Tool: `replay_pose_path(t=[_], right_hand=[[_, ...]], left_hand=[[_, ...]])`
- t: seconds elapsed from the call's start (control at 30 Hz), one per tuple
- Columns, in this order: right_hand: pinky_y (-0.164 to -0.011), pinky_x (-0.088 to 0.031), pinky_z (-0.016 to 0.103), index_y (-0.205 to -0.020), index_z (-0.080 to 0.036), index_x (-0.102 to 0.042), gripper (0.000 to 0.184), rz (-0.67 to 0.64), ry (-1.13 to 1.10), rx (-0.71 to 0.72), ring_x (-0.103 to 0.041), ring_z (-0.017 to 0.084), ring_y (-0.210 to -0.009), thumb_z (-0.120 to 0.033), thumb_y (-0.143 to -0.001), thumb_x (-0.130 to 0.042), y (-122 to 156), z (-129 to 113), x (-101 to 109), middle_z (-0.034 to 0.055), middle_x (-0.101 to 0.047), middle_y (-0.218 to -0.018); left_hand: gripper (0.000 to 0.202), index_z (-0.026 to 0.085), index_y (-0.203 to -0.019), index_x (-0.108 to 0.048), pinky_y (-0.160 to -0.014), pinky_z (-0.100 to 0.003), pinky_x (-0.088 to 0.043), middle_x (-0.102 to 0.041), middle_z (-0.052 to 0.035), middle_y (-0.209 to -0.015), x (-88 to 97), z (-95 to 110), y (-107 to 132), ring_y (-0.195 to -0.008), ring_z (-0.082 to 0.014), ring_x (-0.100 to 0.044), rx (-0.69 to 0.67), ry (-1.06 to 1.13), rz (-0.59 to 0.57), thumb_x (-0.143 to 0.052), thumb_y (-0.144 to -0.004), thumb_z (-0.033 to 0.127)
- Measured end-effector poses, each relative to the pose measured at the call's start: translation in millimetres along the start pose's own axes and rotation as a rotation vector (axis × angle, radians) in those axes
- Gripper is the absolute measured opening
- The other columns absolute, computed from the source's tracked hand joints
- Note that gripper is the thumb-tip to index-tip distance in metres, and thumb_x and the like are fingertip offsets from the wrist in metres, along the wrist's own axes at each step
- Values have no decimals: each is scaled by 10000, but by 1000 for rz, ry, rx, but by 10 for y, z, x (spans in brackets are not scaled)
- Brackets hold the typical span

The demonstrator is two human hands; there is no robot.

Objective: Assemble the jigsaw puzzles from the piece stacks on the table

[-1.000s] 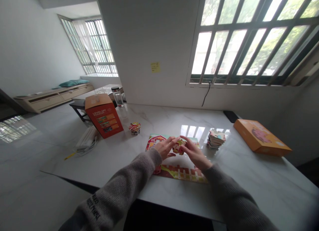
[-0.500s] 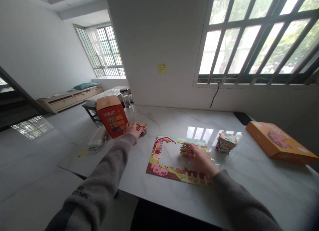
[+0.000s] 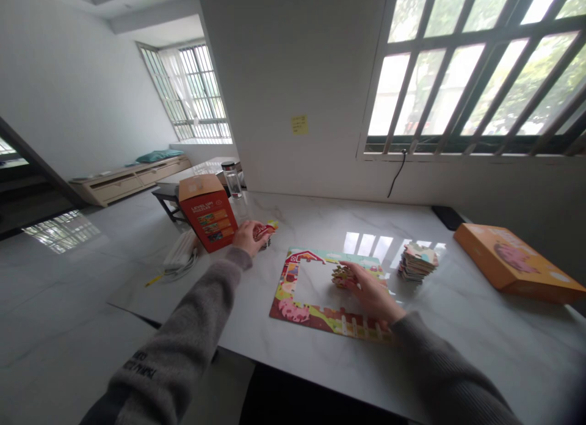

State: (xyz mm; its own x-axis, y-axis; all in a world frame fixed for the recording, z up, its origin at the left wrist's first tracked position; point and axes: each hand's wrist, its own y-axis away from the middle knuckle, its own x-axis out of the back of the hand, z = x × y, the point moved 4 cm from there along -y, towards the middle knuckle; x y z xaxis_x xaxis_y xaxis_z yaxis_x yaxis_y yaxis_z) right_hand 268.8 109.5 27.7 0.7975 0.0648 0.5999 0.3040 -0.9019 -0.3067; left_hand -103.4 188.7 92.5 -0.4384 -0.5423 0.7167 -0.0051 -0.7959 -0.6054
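The left hand (image 3: 248,237) gripped red jigsaw pieces (image 3: 263,231) over a small pile (image 3: 267,244) near the red puzzle box (image 3: 209,220). The right hand (image 3: 370,292) grasped a clump of jigsaw pieces (image 3: 340,276) at the open middle of the farm-scene puzzle border (image 3: 293,312).

Backlit by daylight from the barred window (image 3: 476,66), blown out there, dim on the wall (image 3: 284,58) left of it, glare-patched on the bench (image 3: 302,214) below it, slightly soft, stretched toward the edges.
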Motion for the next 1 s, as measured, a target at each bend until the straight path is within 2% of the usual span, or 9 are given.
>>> replay_pose_path(t=[0.1,0.2,0.3,0.43,0.53,0.63,0.8,0.9,1.0], right_hand=[[-962,-518,520,-1353,-223,-514,470,-28,-235,-76,-656,285,-1045,-341,-903,-581,-9,-47,26,109,-680,-1149],[-913,-535,437,-1346,-200,-515,505,-34,-587,-147,-663,243,-994,-431,-908,-612,-13,-135,45,95,-689,-1101],[-892,-521,380,-1252,-198,-580,466,-26,-813,-180,-651,218,-977,-440,-868,-683,-16,-186,39,82,-693,-1087],[-869,-512,349,-1166,-205,-625,442,1,-861,-225,-641,206,-949,-442,-814,-747,-13,-133,37,53,-699,-1020],[-841,-521,356,-1165,-194,-620,432,-34,-796,-240,-644,203,-892,-461,-838,-715,-10,-94,33,43,-695,-938],[-873,-529,395,-1244,-197,-575,440,-51,-636,-154,-649,217,-932,-440,-886,-658,-15,-117,34,64,-696,-1012],[-982,-502,471,-1385,-252,-473,449,-27,-267,17,-636,244,-1082,-299,-946,-555,-4,-188,5,94,-654,-1233],[-1020,-487,494,-1381,-279,-471,445,-62,-135,64,-621,256,-1148,-225,-942,-519,12,-222,-27,85,-651,-1252],[-1053,-472,492,-1371,-279,-481,464,-77,0,112,-588,263,-1221,-166,-921,-494,28,-264,-36,97,-595,-1331]], left_hand=[[378,219,-1126,-584,-1012,-406,-409,-638,-74,-1106,-182,498,199,-1082,-267,-575,-273,22,-206,-749,-805,333],[416,202,-1145,-577,-961,-410,-424,-654,-96,-1119,-371,1009,442,-1061,-285,-589,-501,49,-331,-755,-812,377],[405,190,-1159,-554,-923,-415,-457,-661,-103,-1126,-474,1382,615,-1048,-279,-600,-668,136,-309,-709,-857,412],[368,180,-1160,-536,-912,-396,-495,-657,-109,-1124,-517,1586,681,-1027,-257,-613,-750,231,-226,-671,-895,396],[343,186,-1149,-539,-936,-391,-504,-654,-105,-1119,-547,1615,693,-1038,-249,-620,-761,273,-262,-664,-907,394],[372,192,-1211,-519,-967,-401,-499,-630,-105,-1167,-592,1619,739,-1087,-253,-610,-721,289,-315,-676,-899,319],[760,205,-1465,-326,-888,-381,-536,-560,-111,-1228,-717,1594,817,-1057,-249,-622,-398,356,-418,-729,-830,311],[651,187,-1406,-410,-884,-377,-538,-582,-104,-1176,-800,1605,843,-1004,-238,-632,-272,413,-523,-709,-852,353],[514,178,-1298,-508,-928,-374,-527,-599,-98,-1157,-842,1645,855,-1025,-235,-622,-282,473,-583,-708,-838,286]])
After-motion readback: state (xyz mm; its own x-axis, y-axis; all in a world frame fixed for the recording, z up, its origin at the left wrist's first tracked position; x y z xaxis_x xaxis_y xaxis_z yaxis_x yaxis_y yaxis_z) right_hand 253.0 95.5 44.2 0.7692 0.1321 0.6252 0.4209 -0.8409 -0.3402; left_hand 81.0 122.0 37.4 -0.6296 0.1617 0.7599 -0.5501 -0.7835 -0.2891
